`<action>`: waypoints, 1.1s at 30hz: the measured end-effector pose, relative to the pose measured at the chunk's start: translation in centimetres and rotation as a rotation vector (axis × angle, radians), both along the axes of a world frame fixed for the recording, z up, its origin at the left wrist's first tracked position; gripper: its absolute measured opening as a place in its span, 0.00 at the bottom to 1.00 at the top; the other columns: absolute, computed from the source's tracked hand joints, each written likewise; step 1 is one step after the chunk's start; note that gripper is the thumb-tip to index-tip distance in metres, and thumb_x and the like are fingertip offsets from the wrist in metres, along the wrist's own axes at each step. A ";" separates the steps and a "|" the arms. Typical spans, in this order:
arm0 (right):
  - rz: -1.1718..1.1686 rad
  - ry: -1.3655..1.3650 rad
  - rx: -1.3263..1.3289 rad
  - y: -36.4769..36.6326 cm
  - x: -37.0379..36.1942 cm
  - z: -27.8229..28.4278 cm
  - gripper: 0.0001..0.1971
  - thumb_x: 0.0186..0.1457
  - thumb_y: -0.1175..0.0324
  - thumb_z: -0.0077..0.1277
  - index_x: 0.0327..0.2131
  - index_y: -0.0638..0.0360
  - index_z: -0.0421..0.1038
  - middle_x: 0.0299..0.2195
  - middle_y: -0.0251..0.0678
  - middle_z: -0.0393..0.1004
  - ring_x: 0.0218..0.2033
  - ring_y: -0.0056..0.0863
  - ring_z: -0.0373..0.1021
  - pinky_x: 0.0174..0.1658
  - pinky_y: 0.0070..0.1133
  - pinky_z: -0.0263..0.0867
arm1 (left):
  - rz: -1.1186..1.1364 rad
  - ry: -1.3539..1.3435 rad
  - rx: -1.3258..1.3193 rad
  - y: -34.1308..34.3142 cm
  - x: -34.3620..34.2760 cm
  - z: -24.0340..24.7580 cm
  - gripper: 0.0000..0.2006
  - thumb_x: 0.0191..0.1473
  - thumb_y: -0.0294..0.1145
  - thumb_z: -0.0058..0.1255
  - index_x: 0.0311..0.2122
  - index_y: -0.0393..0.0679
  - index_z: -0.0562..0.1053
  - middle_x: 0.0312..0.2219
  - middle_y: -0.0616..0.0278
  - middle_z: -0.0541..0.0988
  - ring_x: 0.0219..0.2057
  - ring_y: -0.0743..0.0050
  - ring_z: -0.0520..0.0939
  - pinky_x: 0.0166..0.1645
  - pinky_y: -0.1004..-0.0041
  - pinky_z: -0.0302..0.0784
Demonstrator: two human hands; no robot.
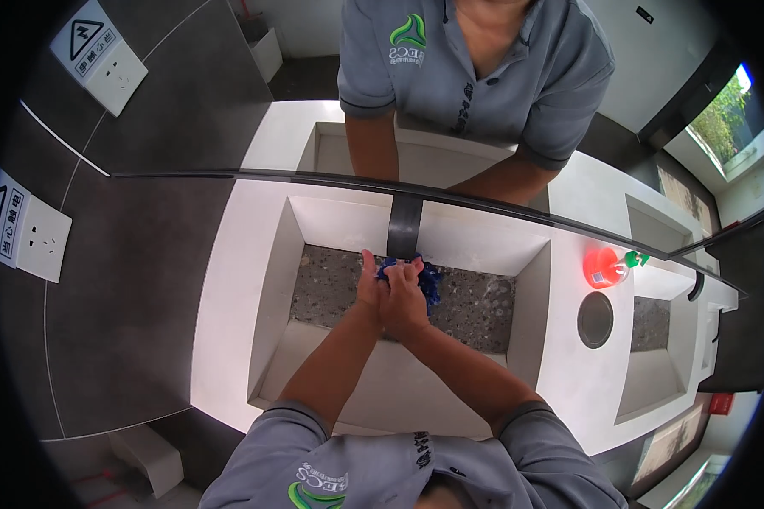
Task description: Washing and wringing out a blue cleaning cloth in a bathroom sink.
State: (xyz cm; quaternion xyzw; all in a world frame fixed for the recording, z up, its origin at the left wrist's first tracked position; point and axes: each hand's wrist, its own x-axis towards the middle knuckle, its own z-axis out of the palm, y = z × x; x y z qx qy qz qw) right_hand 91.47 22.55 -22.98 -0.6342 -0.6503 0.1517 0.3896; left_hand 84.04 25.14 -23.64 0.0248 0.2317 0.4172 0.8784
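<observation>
Under the dark, flat spout of the faucet (405,227), my two hands are pressed together over the sink (272,348). Between them is a bunched, wet-looking blue cloth (431,282), some of it sticking out past the right fingers. My left hand (369,288) has its thumb pointing up, and its fingers are mostly hidden behind the cloth and the other hand. Bent over the cloth, the fingers of my right hand (406,299) grip it. Speckled grey stone forms the sink floor, with sloping white walls around it.
Right of the sink, a clear bottle of red liquid with a green spray head (604,267) stands on the white counter (569,365), near a round dark opening (595,320). A second basin (654,373) lies farther right. Behind the faucet rises a mirror (475,76). Wall sockets (42,237) are at left.
</observation>
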 end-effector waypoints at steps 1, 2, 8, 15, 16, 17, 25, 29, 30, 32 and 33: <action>0.079 -0.002 -0.021 -1.0 -0.6 1.0 0.09 0.47 0.67 0.46 0.34 0.56 0.63 0.37 0.42 0.63 0.34 0.46 0.67 0.35 0.34 0.65 | 0.015 -0.076 0.052 -0.3 -0.2 -0.2 0.33 0.54 0.61 0.23 0.53 0.41 0.57 0.52 0.59 0.62 0.54 0.59 0.62 0.57 0.65 0.54; 0.153 -0.001 -0.046 -1.7 -0.8 1.6 0.10 0.47 0.66 0.46 0.34 0.56 0.63 0.37 0.41 0.64 0.34 0.46 0.67 0.35 0.33 0.65 | 0.025 -0.149 0.100 -0.7 -0.3 -0.3 0.34 0.53 0.63 0.23 0.53 0.42 0.58 0.51 0.61 0.63 0.53 0.60 0.63 0.58 0.65 0.53; -0.076 -0.179 -0.374 3.9 3.5 1.9 0.10 0.50 0.62 0.44 0.32 0.57 0.66 0.36 0.41 0.64 0.34 0.45 0.68 0.35 0.33 0.65 | 0.010 -0.035 0.071 -2.9 2.0 1.1 0.23 0.59 0.50 0.24 0.51 0.48 0.60 0.51 0.64 0.64 0.54 0.68 0.63 0.56 0.65 0.58; 0.108 -0.043 -0.081 1.2 1.4 0.9 0.13 0.52 0.61 0.42 0.35 0.60 0.65 0.38 0.42 0.64 0.36 0.46 0.66 0.38 0.36 0.64 | 0.072 -0.052 -0.037 -0.9 -0.3 -1.0 0.21 0.59 0.46 0.24 0.51 0.48 0.61 0.46 0.63 0.69 0.49 0.67 0.69 0.53 0.65 0.62; 0.115 -0.019 -0.183 1.6 2.2 1.2 0.14 0.52 0.61 0.43 0.37 0.60 0.65 0.38 0.42 0.65 0.37 0.46 0.66 0.39 0.36 0.64 | 0.093 0.000 -0.132 -1.3 -0.1 -1.1 0.19 0.59 0.44 0.26 0.50 0.47 0.61 0.45 0.62 0.70 0.48 0.66 0.70 0.52 0.65 0.63; 0.059 -0.090 -0.294 2.9 3.4 -1.3 0.16 0.52 0.59 0.43 0.40 0.59 0.64 0.37 0.42 0.66 0.38 0.45 0.66 0.40 0.35 0.63 | 0.088 0.002 -0.134 -1.6 0.5 -0.8 0.19 0.59 0.44 0.26 0.50 0.47 0.61 0.45 0.62 0.70 0.48 0.66 0.70 0.52 0.65 0.63; 0.133 0.566 -0.646 4.0 6.7 -3.7 0.30 0.43 0.46 0.53 0.38 0.68 0.68 0.34 0.48 0.72 0.37 0.31 0.70 0.40 0.23 0.64 | 0.174 0.254 0.214 -0.2 -0.3 1.6 0.12 0.54 0.28 0.40 0.45 0.45 0.65 0.40 0.62 0.72 0.42 0.71 0.72 0.47 0.70 0.68; 0.307 0.772 -0.995 3.2 7.9 0.4 0.25 0.41 0.58 0.59 0.39 0.67 0.68 0.32 0.37 0.73 0.33 0.22 0.69 0.36 0.19 0.66 | 0.034 0.354 0.188 -0.7 -1.0 2.8 0.11 0.55 0.28 0.39 0.44 0.43 0.66 0.37 0.65 0.72 0.39 0.77 0.73 0.43 0.74 0.69; 0.306 0.772 -0.998 3.2 8.2 0.9 0.25 0.41 0.58 0.59 0.39 0.67 0.68 0.32 0.37 0.73 0.33 0.22 0.69 0.36 0.19 0.66 | -0.002 0.571 0.276 -0.8 -1.4 2.1 0.10 0.55 0.27 0.39 0.43 0.41 0.67 0.35 0.65 0.73 0.38 0.79 0.73 0.43 0.75 0.69; 0.440 0.738 -0.922 3.2 8.9 1.4 0.18 0.43 0.68 0.55 0.39 0.67 0.68 0.31 0.36 0.73 0.32 0.23 0.69 0.38 0.19 0.65 | -0.040 0.786 0.361 -0.8 -2.3 1.8 0.09 0.55 0.27 0.39 0.41 0.40 0.68 0.34 0.66 0.73 0.37 0.81 0.72 0.42 0.77 0.69; 0.438 0.737 -0.924 3.4 9.5 1.1 0.18 0.43 0.68 0.55 0.39 0.67 0.68 0.31 0.36 0.73 0.32 0.23 0.69 0.38 0.19 0.65 | 0.043 0.732 0.402 -0.5 -2.9 1.9 0.09 0.55 0.26 0.39 0.40 0.39 0.69 0.33 0.66 0.74 0.36 0.82 0.72 0.41 0.78 0.68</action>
